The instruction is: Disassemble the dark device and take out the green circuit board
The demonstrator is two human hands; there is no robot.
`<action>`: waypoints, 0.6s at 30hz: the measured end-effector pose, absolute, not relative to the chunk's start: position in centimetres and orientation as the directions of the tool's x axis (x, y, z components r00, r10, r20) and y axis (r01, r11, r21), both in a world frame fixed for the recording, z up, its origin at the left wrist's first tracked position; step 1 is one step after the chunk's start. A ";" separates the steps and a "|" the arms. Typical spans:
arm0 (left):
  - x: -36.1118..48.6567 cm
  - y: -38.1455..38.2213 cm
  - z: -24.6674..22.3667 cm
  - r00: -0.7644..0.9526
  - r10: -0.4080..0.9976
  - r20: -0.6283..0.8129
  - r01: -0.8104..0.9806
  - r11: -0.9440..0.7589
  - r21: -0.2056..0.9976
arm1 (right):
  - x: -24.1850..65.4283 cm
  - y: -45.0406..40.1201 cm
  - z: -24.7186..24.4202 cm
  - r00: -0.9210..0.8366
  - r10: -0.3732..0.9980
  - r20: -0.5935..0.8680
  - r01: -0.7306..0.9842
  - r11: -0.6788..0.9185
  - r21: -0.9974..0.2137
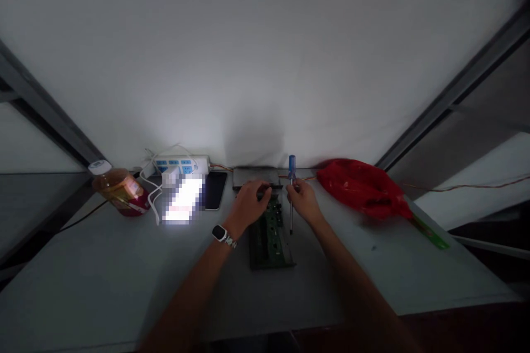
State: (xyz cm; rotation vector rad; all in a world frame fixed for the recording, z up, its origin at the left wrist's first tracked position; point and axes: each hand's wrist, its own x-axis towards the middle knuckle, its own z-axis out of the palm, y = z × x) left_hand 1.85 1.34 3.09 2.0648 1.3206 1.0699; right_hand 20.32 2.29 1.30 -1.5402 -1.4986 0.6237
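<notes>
A green circuit board (271,237) lies lengthwise on the table, with a flat grey metal piece (254,177) behind its far end. Over the board's far left part is my left hand (250,201), with a watch on the wrist; its fingers are curled, and what they hold, if anything, is too small to make out. My right hand (301,196), right of the board, pinches the shaft of a screwdriver (292,167). The blue handle points away toward the wall and the tip points toward me.
A power strip (201,164) with white cables, a glowing blurred screen (184,199), a dark phone (215,190) and a jar (122,191) stand left. On the right lie a red bag (362,187) and a green strip (429,231). A wall rises behind.
</notes>
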 end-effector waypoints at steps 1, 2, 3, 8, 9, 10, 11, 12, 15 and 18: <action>1.9 1.6 2.8 0.258 0.894 0.367 0.491 -0.449 0.747 | 19.7 2.6 1.9 0.123 0.965 0.231 0.433 0.158 -0.888; 1.8 1.8 2.4 0.273 0.890 0.364 0.439 -0.452 0.776 | 19.0 2.8 2.5 0.088 0.961 0.261 0.366 0.213 -0.906; 1.6 1.9 2.1 0.285 0.892 0.351 0.392 -0.443 0.806 | 18.2 3.1 3.2 0.055 0.953 0.297 0.326 0.264 -0.908; -0.2 2.1 0.8 0.254 0.913 0.320 0.252 -0.382 0.889 | 14.6 4.2 5.5 -0.081 0.930 0.359 0.249 0.368 -0.896; -0.6 2.2 0.6 0.242 0.915 0.324 0.229 -0.378 0.897 | 14.1 4.3 5.6 -0.100 0.925 0.367 0.251 0.380 -0.890; -0.9 2.3 0.5 0.232 0.917 0.325 0.207 -0.373 0.904 | 13.7 4.4 5.6 -0.113 0.919 0.378 0.259 0.395 -0.882; -1.2 2.4 0.4 0.225 0.920 0.321 0.191 -0.365 0.911 | 13.4 4.4 5.6 -0.123 0.912 0.392 0.273 0.410 -0.870; -1.4 2.6 0.3 0.219 0.924 0.315 0.185 -0.356 0.916 | 13.2 4.3 5.4 -0.131 0.904 0.407 0.290 0.428 -0.856; -1.7 2.9 0.1 0.195 0.931 0.310 0.224 -0.350 0.910 | 13.1 3.9 4.8 -0.147 0.881 0.449 0.332 0.471 -0.817; -1.7 3.0 0.0 0.193 0.923 0.332 0.250 -0.374 0.893 | 13.2 3.7 4.3 -0.141 0.863 0.486 0.337 0.503 -0.796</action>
